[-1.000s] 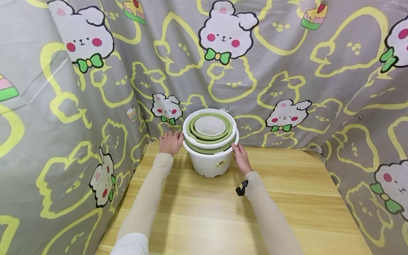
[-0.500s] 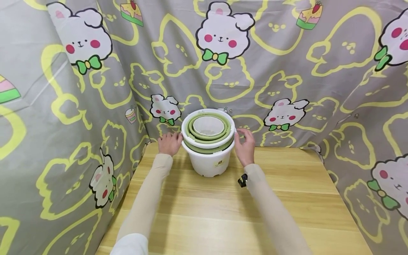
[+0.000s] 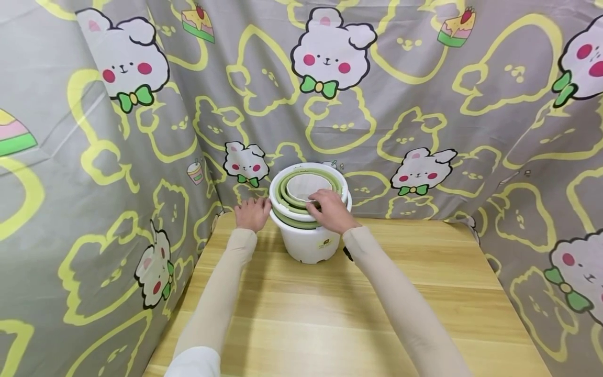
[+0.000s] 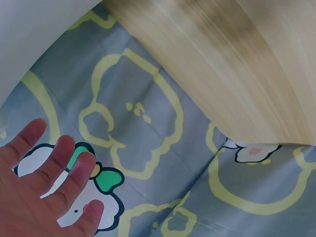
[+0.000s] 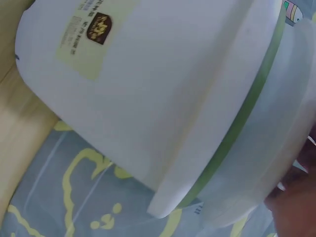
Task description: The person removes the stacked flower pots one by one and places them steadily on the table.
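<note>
A stack of nested white and green plastic pots stands upright at the back of the table. The outer white pot (image 3: 301, 245) carries a yellow label (image 5: 84, 44). Inside it show a green pot (image 3: 293, 220), a second white pot's rim (image 3: 275, 198), smaller green pots, and a small white pot (image 3: 301, 184) innermost. My left hand (image 3: 253, 213) is at the stack's left rim; its fingers are extended in the left wrist view. Over the front right of the rims lies my right hand (image 3: 333, 213), thumb and fingers apart near the inner pots; contact there is unclear.
The wooden table (image 3: 292, 324) extends in front and to the right of the stack. Grey patterned curtain (image 3: 424, 94) hangs close behind the pots and along both sides.
My right hand let go of the right outer rim, lifted beside it, then moved left over the top of the stack. My left hand and the pots stay in place.
</note>
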Demonstrator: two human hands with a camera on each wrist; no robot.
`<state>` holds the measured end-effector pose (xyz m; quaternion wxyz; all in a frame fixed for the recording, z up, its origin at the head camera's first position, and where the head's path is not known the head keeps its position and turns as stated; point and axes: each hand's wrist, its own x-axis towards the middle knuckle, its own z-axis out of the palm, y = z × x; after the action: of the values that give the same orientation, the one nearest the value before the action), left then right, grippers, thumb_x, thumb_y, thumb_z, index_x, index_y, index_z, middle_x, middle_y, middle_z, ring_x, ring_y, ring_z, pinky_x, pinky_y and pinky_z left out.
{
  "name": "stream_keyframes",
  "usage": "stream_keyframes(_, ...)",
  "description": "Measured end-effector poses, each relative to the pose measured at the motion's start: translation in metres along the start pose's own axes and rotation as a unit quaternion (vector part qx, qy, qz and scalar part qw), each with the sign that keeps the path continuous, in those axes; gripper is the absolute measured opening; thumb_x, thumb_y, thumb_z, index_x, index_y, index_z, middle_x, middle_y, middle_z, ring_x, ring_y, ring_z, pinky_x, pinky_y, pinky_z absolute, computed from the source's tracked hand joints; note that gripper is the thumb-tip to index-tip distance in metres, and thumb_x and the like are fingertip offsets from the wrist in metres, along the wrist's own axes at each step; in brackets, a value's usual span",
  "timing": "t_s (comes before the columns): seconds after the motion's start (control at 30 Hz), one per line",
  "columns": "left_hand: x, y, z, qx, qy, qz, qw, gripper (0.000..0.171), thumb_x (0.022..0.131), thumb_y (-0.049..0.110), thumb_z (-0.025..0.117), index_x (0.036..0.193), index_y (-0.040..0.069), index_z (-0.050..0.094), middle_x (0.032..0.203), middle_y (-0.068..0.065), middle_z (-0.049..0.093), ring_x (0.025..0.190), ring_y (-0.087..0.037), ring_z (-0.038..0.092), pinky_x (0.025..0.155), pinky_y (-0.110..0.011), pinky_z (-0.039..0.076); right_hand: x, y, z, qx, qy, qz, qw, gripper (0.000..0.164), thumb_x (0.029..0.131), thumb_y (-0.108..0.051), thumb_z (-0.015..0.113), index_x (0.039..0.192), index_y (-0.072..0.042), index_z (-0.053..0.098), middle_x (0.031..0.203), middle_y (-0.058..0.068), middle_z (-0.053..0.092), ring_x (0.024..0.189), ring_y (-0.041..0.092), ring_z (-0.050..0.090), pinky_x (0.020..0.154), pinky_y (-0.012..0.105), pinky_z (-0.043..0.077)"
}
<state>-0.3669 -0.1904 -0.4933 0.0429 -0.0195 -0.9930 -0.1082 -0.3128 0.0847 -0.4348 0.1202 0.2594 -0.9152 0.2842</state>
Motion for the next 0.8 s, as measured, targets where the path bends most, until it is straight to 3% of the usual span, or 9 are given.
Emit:
stream_keyframes(0.17, 0.0002, 0.0008, 0.0005, 0.004, -0.004, 0.001, 1.0, 0.076, 0.107, 0.06, 0.007, 0.149, 0.017, 0.053, 0.143, -0.022, 0.055, 0.137, -0.046, 0.048, 0.108, -0.066, 0.037, 0.0053, -0.0015, 0.0002, 0.012, -0.055, 0.021, 0.998, 0.035, 0.107, -0.029, 0.057, 0.125, -0.004, 0.073, 0.127, 0.014, 0.075, 0.124, 0.032, 0.068, 0.122, 0.055, 0.034)
stream_keyframes(0.37, -0.0002, 0.0009, -0.0008, -0.001, -0.01, 0.001, 1.0, 0.076, 0.106, 0.061, 0.006, 0.15, 0.018, 0.052, 0.144, -0.022, 0.055, 0.138, -0.046, 0.047, 0.109, -0.066, 0.037, 0.0068, -0.0029, -0.0027, 0.033, -0.058, 0.031, 0.997, 0.032, 0.105, -0.027, 0.059, 0.121, -0.004, 0.075, 0.124, 0.014, 0.076, 0.123, 0.033, 0.069, 0.125, 0.061, 0.029)
stream_keyframes(0.67, 0.002, 0.0001, 0.0, 0.0, -0.018, -0.004, 0.9998, 0.076, 0.106, 0.06, 0.006, 0.151, 0.018, 0.051, 0.147, -0.022, 0.054, 0.14, -0.046, 0.046, 0.109, -0.068, 0.035, 0.0072, -0.0031, -0.0044, 0.053, -0.058, 0.045, 0.996, 0.033, 0.103, -0.026, 0.063, 0.123, -0.003, 0.075, 0.124, 0.015, 0.076, 0.121, 0.031, 0.071, 0.125, 0.053, 0.033)
stream_keyframes(0.8, 0.0023, 0.0005, 0.0002, -0.002, -0.018, -0.007, 0.9998, 0.075, 0.107, 0.059, 0.007, 0.151, 0.018, 0.051, 0.147, -0.021, 0.054, 0.139, -0.046, 0.047, 0.109, -0.068, 0.035, 0.0076, -0.0029, -0.0051, 0.071, -0.057, 0.057, 0.994, 0.033, 0.102, -0.026, 0.065, 0.124, -0.004, 0.075, 0.124, 0.014, 0.076, 0.119, 0.03, 0.072, 0.116, 0.048, 0.045)
